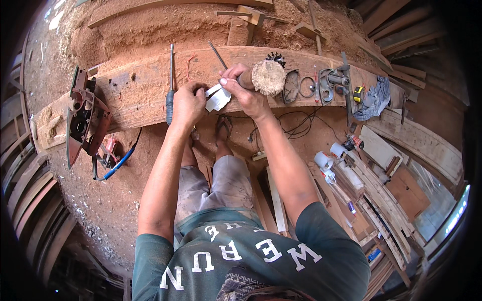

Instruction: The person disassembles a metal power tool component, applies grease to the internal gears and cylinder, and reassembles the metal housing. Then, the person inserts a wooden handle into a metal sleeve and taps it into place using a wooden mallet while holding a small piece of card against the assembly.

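Observation:
My left hand (188, 106) is closed, its fingertips pinching the edge of a torn white piece (219, 101) that looks like paper. My right hand (249, 99) is closed on the other side of the same piece, thumb and fingers together at its upper edge. Right beside the right fingers is a wooden block with a pale round end (267, 79); whether the hand touches it cannot be made out. Left of my left hand, a long screwdriver (170, 105) with a dark grip lies across the wooden bench (140, 98). A thin metal rod (218, 55) lies beyond the hands.
An opened dark-red power tool body (86, 118) sits at the bench's left end. To the right lie a black fan wheel (275, 59), a housing part (291, 86), a black ring (307, 87), a yellow tape measure (358, 94) and a crumpled cloth (375, 99). Sawdust covers the ground.

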{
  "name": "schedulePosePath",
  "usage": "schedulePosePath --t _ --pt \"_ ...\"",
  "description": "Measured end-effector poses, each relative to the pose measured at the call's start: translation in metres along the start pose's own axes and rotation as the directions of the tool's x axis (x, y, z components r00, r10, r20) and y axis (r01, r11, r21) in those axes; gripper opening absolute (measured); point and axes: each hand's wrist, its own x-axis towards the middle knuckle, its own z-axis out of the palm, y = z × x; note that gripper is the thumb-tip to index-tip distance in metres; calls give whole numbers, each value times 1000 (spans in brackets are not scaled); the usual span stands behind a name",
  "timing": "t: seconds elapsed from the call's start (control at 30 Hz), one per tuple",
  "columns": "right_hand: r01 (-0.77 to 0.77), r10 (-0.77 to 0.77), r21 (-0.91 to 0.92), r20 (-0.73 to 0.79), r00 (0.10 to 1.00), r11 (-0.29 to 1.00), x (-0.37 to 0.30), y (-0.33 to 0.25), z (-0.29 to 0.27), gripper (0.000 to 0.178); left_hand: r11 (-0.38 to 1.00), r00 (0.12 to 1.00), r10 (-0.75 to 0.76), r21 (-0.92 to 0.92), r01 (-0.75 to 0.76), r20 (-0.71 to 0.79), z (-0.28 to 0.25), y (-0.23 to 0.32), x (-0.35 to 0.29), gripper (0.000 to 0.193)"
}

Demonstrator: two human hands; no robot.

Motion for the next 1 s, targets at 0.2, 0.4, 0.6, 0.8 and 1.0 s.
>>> schedulePosePath --t 0.2,0.4,0.6,0.8,1.0 --pt "8 -8 -5 35 999 1000 2 9 -1 15 876 981 -152 -443 191 123 -5 -6 -3 37" --pt "69 -69 -44 -6 998 997 2 20 -2 14 946 970 -213 -225 234 114 -7 4 -8 29" --pt "68 -68 -68 2 998 995 1 20 -2 14 985 989 -148 -94 146 -12 5 -2 -2 26" --pt "55 -55 -8 35 998 998 3 21 -6 14 996 994 -91 2 91 -68 5 6 -4 23" --pt "7 -5 -21 79 997 1000 3 8 -4 16 996 994 -81 16 82 -67 4 4 -3 22"
